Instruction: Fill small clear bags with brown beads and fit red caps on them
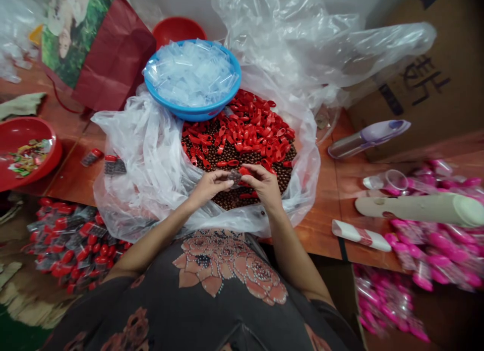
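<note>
My left hand (212, 187) pinches a small clear container (235, 177) filled with brown balls. My right hand (265, 186) has its thumb and fingers on a red cap (244, 171) at the container's other end; how firmly the two parts are joined cannot be made out. Both hands are above an open plastic bag (151, 162) spread on the table. Inside it lie many small brown balls (230, 199) and a heap of loose red caps (260, 126). At the bag's far side, a blue basin (192, 111) holds a pile of clear plastic containers (192, 71).
Filled red-capped containers (81, 245) are piled below the table's left edge, and one (92, 157) lies on the tabletop. A red bowl (56, 152) holds small colourful pieces. To the right are a purple-and-silver tool (368, 137), pink-capped pieces (442, 245) and a cardboard box (427, 114).
</note>
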Tool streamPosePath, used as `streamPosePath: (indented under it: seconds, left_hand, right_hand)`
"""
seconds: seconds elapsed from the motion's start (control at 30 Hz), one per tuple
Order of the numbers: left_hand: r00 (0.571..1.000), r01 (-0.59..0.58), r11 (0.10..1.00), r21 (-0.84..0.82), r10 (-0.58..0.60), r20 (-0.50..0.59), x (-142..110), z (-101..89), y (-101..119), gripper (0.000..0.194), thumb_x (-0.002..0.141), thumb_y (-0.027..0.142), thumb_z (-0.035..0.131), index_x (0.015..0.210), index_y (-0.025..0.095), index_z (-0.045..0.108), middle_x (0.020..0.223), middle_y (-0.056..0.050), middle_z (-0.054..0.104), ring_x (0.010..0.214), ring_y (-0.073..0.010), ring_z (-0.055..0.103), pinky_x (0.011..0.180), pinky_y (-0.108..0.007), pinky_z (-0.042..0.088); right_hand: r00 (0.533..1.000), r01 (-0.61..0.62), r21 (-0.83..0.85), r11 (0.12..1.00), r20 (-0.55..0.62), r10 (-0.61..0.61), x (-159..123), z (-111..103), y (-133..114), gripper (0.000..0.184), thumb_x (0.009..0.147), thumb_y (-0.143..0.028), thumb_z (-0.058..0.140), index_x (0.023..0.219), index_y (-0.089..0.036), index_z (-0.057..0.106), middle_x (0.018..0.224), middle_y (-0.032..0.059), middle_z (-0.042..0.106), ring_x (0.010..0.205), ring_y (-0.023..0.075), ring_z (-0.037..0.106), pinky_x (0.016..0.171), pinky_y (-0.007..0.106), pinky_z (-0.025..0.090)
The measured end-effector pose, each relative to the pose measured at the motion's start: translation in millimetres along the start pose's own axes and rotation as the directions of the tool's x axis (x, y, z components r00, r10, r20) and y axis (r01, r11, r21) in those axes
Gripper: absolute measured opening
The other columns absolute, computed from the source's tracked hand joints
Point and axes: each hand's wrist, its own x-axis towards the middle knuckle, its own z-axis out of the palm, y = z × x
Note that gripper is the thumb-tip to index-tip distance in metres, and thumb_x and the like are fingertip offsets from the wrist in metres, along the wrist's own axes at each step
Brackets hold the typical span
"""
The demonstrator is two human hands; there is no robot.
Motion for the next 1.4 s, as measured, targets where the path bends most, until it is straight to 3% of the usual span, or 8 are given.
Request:
streamPosePath:
  seconds: [0.37, 0.77, 0.9, 1.0, 1.07, 1.13, 1.27, 1.4]
  left_hand:
    - [0.991, -0.101, 0.983, 0.154, 0.113, -0.068, -3, -1.5, -1, 0.036, 0.077, 0.031, 0.071, 0.109, 0.014, 0.071, 0.110, -0.011, 0.072, 0.095, -0.0187, 0.067, 0.093, -0.037, 0.051]
    - [0.960, -0.206, 0.916, 0.343, 0.257, -0.108, -8, -3.4, -5, 0.030, 0.079, 0.034, 0.071, 0.105, 0.019, 0.074, 0.100, -0.008, 0.072, 0.087, -0.0177, 0.065, 0.085, -0.038, 0.053]
    - [0.956, -0.228, 0.935, 0.271, 0.268, -0.122, -8, 0.5, -9, 0.037, 0.081, 0.033, 0.069, 0.115, 0.018, 0.070, 0.109, -0.009, 0.070, 0.093, -0.0183, 0.065, 0.083, -0.035, 0.055]
    - [0.963, -0.225, 0.954, 0.200, 0.249, -0.103, -8, 2.8, -11, 0.046, 0.084, 0.035, 0.066, 0.128, 0.020, 0.063, 0.114, -0.009, 0.068, 0.091, -0.0173, 0.065, 0.078, -0.033, 0.057]
    - [0.966, -0.220, 0.959, 0.178, 0.240, -0.100, -9, 2.9, -12, 0.047, 0.084, 0.036, 0.066, 0.129, 0.021, 0.062, 0.111, -0.009, 0.070, 0.087, -0.0168, 0.065, 0.076, -0.032, 0.057]
    - [0.963, -0.218, 0.954, 0.206, 0.245, -0.113, -10, 2.1, -12, 0.045, 0.084, 0.036, 0.066, 0.126, 0.021, 0.063, 0.109, -0.008, 0.070, 0.088, -0.0176, 0.066, 0.076, -0.033, 0.058]
    - [0.951, -0.218, 0.913, 0.346, 0.279, -0.136, -13, 0.7, -12, 0.042, 0.084, 0.035, 0.066, 0.124, 0.021, 0.065, 0.111, -0.009, 0.070, 0.093, -0.0197, 0.066, 0.081, -0.037, 0.057]
    - [0.933, -0.256, 0.835, 0.487, 0.346, -0.101, -16, 1.4, -6, 0.038, 0.086, 0.033, 0.064, 0.123, 0.024, 0.065, 0.117, -0.009, 0.069, 0.100, -0.0209, 0.065, 0.091, -0.042, 0.054]
  right_hand:
    - [0.974, 0.222, -0.247, 0.943, 0.020, -0.224, -10, 6, -7, 0.032, 0.091, -0.034, 0.060, 0.123, -0.034, 0.066, 0.115, 0.0024, 0.069, 0.108, 0.0196, 0.063, 0.100, 0.041, 0.049]
    - [0.868, 0.496, -0.359, 0.791, 0.195, -0.457, -11, -2, 6, 0.041, 0.097, -0.022, 0.050, 0.135, -0.036, 0.056, 0.122, 0.0034, 0.069, 0.110, 0.0187, 0.065, 0.096, 0.041, 0.052]
    - [0.879, 0.473, -0.402, 0.784, 0.279, -0.387, -15, 2, 0, 0.050, 0.094, -0.031, 0.057, 0.143, -0.031, 0.048, 0.135, 0.0069, 0.062, 0.123, 0.0235, 0.059, 0.104, 0.047, 0.047]
    - [0.898, 0.403, -0.339, 0.850, 0.324, -0.296, -16, 7, 0, 0.056, 0.094, -0.032, 0.056, 0.147, -0.030, 0.040, 0.146, 0.0079, 0.052, 0.134, 0.0236, 0.049, 0.112, 0.049, 0.041]
    - [0.940, 0.290, -0.234, 0.928, 0.253, -0.230, -15, 8, 2, 0.053, 0.094, -0.032, 0.054, 0.145, -0.030, 0.041, 0.144, 0.0081, 0.054, 0.131, 0.0217, 0.052, 0.110, 0.046, 0.043]
    - [0.979, 0.182, -0.163, 0.970, 0.124, -0.163, -14, 6, 5, 0.042, 0.090, -0.034, 0.060, 0.131, -0.028, 0.055, 0.129, 0.0067, 0.063, 0.118, 0.0206, 0.060, 0.103, 0.042, 0.048]
    - [0.993, 0.109, -0.176, 0.978, -0.029, -0.115, -13, 2, 7, 0.023, 0.079, -0.036, 0.074, 0.099, -0.025, 0.072, 0.099, 0.0016, 0.066, 0.095, 0.0182, 0.064, 0.094, 0.038, 0.051]
    - [0.991, 0.127, -0.114, 0.985, -0.035, -0.131, -15, 2, 3, 0.045, 0.081, -0.033, 0.073, 0.125, -0.031, 0.063, 0.110, 0.0014, 0.070, 0.100, 0.0187, 0.066, 0.096, 0.040, 0.052]
